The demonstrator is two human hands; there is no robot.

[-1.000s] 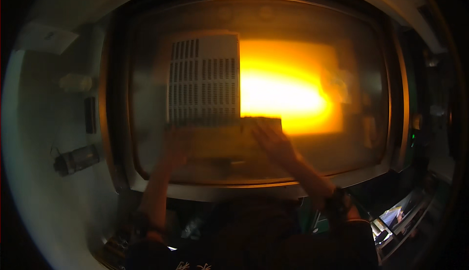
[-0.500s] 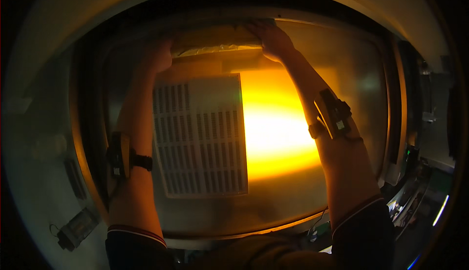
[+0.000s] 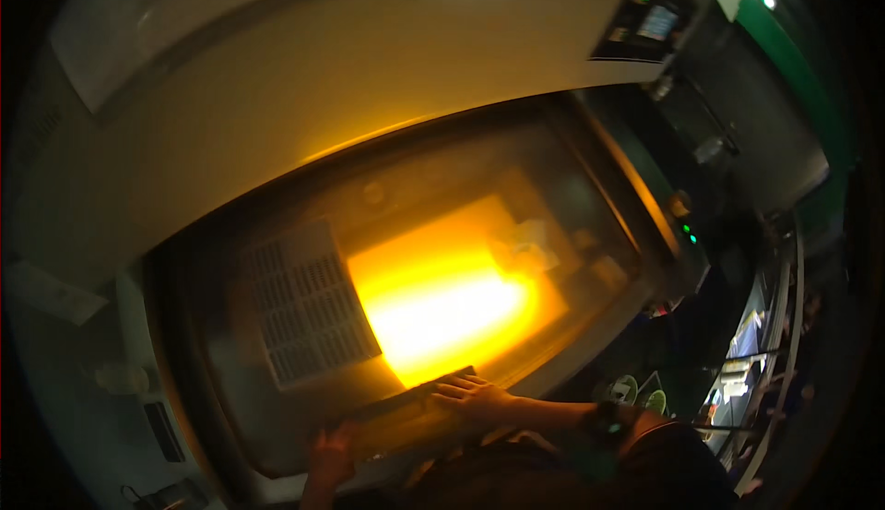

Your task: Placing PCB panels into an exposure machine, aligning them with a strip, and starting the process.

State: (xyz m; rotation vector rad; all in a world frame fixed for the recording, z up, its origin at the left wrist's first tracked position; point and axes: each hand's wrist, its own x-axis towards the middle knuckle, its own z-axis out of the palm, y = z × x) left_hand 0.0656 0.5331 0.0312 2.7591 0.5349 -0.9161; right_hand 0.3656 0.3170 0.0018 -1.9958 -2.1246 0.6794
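Observation:
A long, flat yellow-brown bar point(image 3: 401, 425) lies across the near edge of a glowing table surface, close to my body. My left hand point(image 3: 332, 459), dim and blurred, is closed around its left end. My right hand point(image 3: 475, 399) grips its right end with the fingers reaching over the top; the thumb is hidden. Beyond the bar is a translucent sheet point(image 3: 313, 302) with rows of dark, narrow rectangular patterns. Bright yellow light point(image 3: 452, 316) glows from the surface to the right of the sheet.
A dark raised frame point(image 3: 590, 173) surrounds the lit surface. Behind it rises a large pale machine housing point(image 3: 369, 77) with a control panel point(image 3: 650, 17) at upper right. Shelving with various items point(image 3: 737, 372) stands at the right. Some blurred pale objects point(image 3: 530, 243) show on the surface's right part.
Both hands have come from the far edge of the surface to the near edge, with the bar between them. The head view has tilted and now shows more of the machine housing.

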